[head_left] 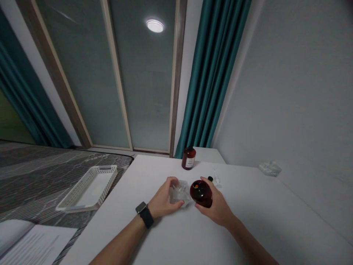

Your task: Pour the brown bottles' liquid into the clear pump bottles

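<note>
My left hand (163, 200) is curled around a clear, see-through container (180, 192), low over the white table. Its thumb and fingers sit on opposite sides of it. Just to the right, my right hand (219, 209) grips a dark amber bottle (202, 197), tilted, with a glossy rounded end toward me. The bottle is close beside the container; whether they touch I cannot tell. Past my right fingers a small black cap (210, 179) shows, and whether it belongs to this bottle is unclear. A second amber bottle (188, 159) with a white label stands upright farther back.
A clear plastic piece (217, 180) lies behind my right hand. Crumpled clear plastic (269, 168) rests at the table's far right, by the wall. To the left, beyond the table (121, 224) edge, are a white basket (110, 180) and an open book (41, 244).
</note>
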A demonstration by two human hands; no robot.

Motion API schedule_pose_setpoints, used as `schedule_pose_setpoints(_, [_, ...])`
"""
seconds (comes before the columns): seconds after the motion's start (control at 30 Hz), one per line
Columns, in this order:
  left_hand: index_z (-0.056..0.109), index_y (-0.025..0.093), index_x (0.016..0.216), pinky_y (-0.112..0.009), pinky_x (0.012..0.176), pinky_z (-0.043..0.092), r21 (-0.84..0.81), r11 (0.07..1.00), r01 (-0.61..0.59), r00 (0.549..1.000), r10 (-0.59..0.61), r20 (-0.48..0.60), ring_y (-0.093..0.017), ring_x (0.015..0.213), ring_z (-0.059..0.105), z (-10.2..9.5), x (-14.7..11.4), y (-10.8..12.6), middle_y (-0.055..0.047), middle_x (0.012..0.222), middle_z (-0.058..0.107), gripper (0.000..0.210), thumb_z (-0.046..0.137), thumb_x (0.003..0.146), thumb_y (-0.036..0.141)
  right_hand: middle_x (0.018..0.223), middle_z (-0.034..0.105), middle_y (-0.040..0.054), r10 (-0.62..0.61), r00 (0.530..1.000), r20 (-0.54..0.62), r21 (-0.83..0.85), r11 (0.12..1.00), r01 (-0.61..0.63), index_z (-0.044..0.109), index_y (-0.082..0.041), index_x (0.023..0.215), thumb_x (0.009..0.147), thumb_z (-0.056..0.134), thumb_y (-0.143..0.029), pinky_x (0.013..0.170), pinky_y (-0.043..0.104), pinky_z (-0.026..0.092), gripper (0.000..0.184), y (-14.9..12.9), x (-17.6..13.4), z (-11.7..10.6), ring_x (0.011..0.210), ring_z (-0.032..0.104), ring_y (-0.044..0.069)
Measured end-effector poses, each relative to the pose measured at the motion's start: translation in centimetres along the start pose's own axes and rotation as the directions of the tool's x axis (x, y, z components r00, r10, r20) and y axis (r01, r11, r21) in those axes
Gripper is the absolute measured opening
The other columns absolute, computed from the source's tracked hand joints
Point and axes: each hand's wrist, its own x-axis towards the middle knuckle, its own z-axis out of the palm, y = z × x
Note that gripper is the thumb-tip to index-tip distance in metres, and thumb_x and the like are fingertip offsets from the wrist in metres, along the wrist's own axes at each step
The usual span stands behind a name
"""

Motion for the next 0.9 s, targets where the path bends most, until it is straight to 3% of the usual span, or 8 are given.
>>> schedule_pose_setpoints(0.2, [0.037,0.018,0.127,-0.046,0.101,0.042,-0.026,0.996,0.086,0.995,-0.085,0.042,-0.028,0.112,0.053,0.0,0.0,-0.2,-0.011,0.121,0.053,0.082,0.086,0.061,0.025,0.141,0.055,0.0107,-0.050,0.998,0.046,-0.035,0.998,0.052,0.046,-0.027,0.140,0.053,0.087,-0.027,0.108,0.052,0.043,0.096,0.6,-0.4,0.0,0.128,0.053,0.037])
schedule_pose_setpoints(0.4, [0.048,0.018,0.110,-0.041,0.091,0.048,0.032,0.998,0.045,0.996,-0.047,0.074,-0.025,0.101,0.057,0.0,0.2,0.9,-0.008,0.109,0.058,0.057,0.083,0.064,0.023,0.142,0.054,0.0157,-0.082,0.997,-0.004,-0.115,0.990,0.081,0.039,-0.020,0.141,0.060,0.080,-0.026,0.106,0.050,0.046,0.091,1.0,-1.2,0.6,0.127,0.054,0.036])
schedule_pose_setpoints(0.53, [0.047,0.019,0.112,-0.041,0.092,0.048,0.077,0.997,0.025,0.996,-0.031,0.087,-0.025,0.103,0.058,-0.1,0.1,1.2,-0.008,0.111,0.059,0.060,0.082,0.065,0.027,0.139,0.055,0.0183,-0.099,0.995,0.024,-0.186,0.977,0.102,0.039,-0.017,0.138,0.064,0.075,-0.028,0.106,0.049,0.046,0.083,0.8,-1.1,0.3,0.127,0.055,0.035])
schedule_pose_setpoints(0.9, [0.049,0.018,0.114,-0.041,0.092,0.048,0.112,0.994,0.017,0.995,-0.028,0.094,-0.028,0.104,0.060,0.1,0.0,1.0,-0.010,0.114,0.062,0.063,0.085,0.063,0.030,0.134,0.058,0.0174,-0.143,0.962,0.233,-0.309,0.927,0.213,0.032,-0.020,0.141,0.069,0.070,-0.027,0.100,0.047,0.051,0.082,-1.5,-0.1,-2.2,0.122,0.059,0.033])
